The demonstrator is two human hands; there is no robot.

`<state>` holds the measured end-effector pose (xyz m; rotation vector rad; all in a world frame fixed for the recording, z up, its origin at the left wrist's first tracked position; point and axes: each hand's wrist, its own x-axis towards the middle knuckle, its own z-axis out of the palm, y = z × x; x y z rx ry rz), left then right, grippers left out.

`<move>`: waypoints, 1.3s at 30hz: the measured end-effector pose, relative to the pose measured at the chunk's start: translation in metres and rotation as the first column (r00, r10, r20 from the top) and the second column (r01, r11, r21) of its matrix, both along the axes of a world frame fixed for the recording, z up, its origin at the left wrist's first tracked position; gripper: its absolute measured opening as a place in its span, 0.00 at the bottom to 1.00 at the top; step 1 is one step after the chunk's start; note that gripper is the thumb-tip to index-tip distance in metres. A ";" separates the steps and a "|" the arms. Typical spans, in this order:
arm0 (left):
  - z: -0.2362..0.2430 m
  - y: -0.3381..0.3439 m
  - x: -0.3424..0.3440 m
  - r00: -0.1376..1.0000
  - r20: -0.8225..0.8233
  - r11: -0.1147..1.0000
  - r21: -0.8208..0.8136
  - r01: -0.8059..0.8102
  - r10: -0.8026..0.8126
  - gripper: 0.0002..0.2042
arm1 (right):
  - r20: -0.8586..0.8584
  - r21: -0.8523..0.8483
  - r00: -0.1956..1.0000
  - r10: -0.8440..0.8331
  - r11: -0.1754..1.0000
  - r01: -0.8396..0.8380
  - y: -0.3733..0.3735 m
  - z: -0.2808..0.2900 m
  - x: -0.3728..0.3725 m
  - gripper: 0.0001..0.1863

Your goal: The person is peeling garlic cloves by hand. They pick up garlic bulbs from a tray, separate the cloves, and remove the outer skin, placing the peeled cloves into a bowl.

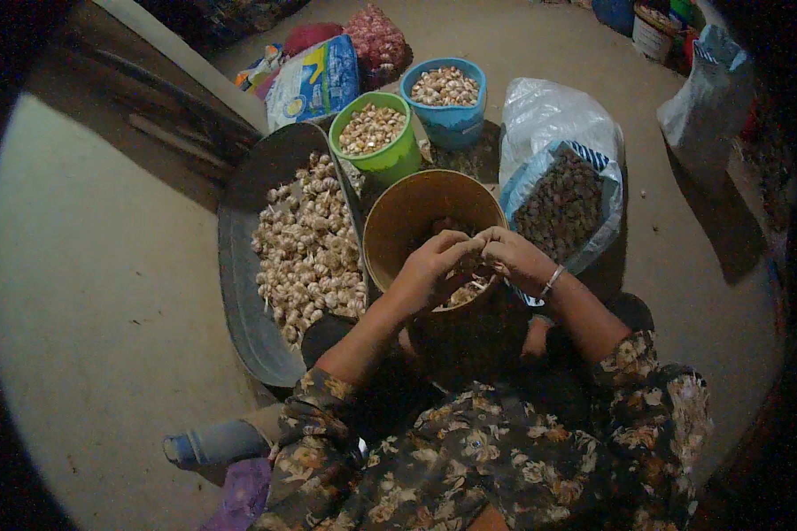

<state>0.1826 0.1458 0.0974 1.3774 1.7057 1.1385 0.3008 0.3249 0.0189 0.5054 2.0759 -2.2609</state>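
A greyish-brown floor [549, 49] carries an oblong grey tub [237, 265] on the left, a round tan bin [390, 226] beside it, a green bucket [391, 165] and a blue bucket [454, 129] beyond, an open white sack [558, 111] right of the bin, and an upright pale sack [701, 111] farther right

Pale garlic bits [471, 290] — loose inside a tan bucket [388, 232].

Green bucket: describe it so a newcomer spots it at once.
Find the long grey tub holding many whole garlic bulbs, left of the wide tan bucket. Beside the tub's upper right edge stands the green bucket, filled with loose cloves. Its bright green wall sets it apart from the blue bucket beside it, similarly filled.
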 end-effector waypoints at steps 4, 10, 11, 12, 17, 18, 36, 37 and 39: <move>-0.010 -0.005 0.006 0.818 -0.574 0.993 0.079 0.083 -0.022 0.20 | 0.001 0.065 0.998 0.057 0.996 -0.057 -0.007 0.002 0.002 0.17; -0.015 -0.009 0.002 0.901 -0.422 0.990 0.055 0.132 -0.097 0.25 | 0.022 0.118 0.995 0.095 0.988 -0.097 -0.018 0.014 0.009 0.13; -0.013 -0.009 0.001 0.910 -0.401 0.987 0.067 0.144 -0.105 0.26 | 0.036 0.107 0.994 0.104 0.988 -0.107 -0.018 0.016 0.009 0.13; -0.012 -0.010 0.000 0.910 -0.399 0.988 0.062 0.144 -0.108 0.28 | 0.050 0.096 0.992 0.113 0.988 -0.117 -0.016 0.017 0.009 0.12; -0.010 -0.004 0.004 0.949 -0.241 0.961 0.230 -0.150 0.206 0.22 | -0.008 -0.192 0.999 -0.047 0.980 0.045 -0.019 0.022 0.001 0.12; -0.011 -0.001 0.000 0.946 -0.218 0.947 0.266 -0.178 0.239 0.21 | -0.025 -0.287 0.996 -0.080 0.956 0.069 -0.015 0.006 0.001 0.13; 0.013 0.000 -0.012 0.920 0.156 0.882 0.266 -0.390 0.360 0.20 | 0.082 -0.425 0.900 -0.427 0.802 0.419 0.079 0.123 -0.122 0.21; 0.018 0.000 -0.013 0.925 0.047 0.880 0.295 -0.373 0.377 0.20 | 0.009 -0.356 0.899 -0.437 0.839 0.411 0.071 0.122 -0.119 0.23; 0.032 -0.004 -0.011 0.901 -0.148 0.875 0.346 -0.339 0.408 0.20 | -0.050 -0.239 0.903 -0.426 0.883 0.404 0.053 0.112 -0.100 0.26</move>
